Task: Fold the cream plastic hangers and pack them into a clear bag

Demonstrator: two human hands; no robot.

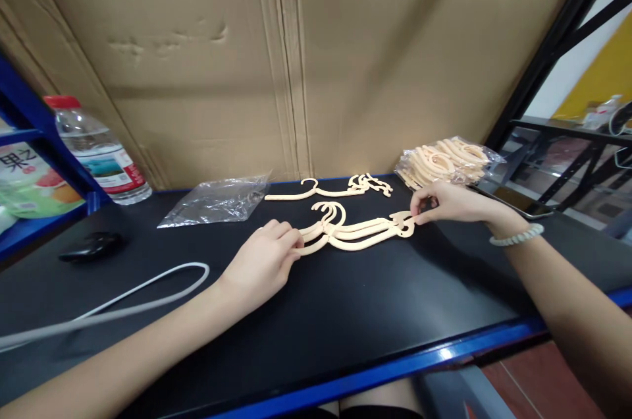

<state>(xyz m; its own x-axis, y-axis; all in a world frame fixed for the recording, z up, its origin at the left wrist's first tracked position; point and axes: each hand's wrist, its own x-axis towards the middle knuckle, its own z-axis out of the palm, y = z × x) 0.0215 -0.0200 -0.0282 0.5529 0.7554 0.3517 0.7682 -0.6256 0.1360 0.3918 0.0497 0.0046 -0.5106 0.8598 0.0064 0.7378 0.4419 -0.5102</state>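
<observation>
Several clothes hangers [363, 236] are overlapping, left hand [261, 255] is gripping one end, fingers curled, right hand [449, 202] is pinching the other, fingertips nearly meeting.

I see the left arm [162, 340] stretched in from eight o'clock, left hand [266, 255] curled; right arm [563, 280] from four, right hand [447, 201] pinching toward nine.
</observation>
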